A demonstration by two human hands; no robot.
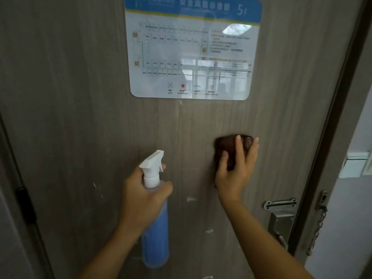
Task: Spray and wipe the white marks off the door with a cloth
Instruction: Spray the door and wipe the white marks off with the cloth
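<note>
Pressing the brown cloth (pixel 231 152) flat with the right hand (pixel 234 170); white marks (pixel 191 199) are lying just below-left, nearer it than the left hand (pixel 144 200) gripping the spray bottle (pixel 155 224).

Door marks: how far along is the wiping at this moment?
Partly done at most. The right hand presses a brown cloth flat against the door, on a patch with no marks visible around it. The left hand holds the spray bottle upright. White marks remain: one below the floor-plan sign, several lower down and at the left.
</note>
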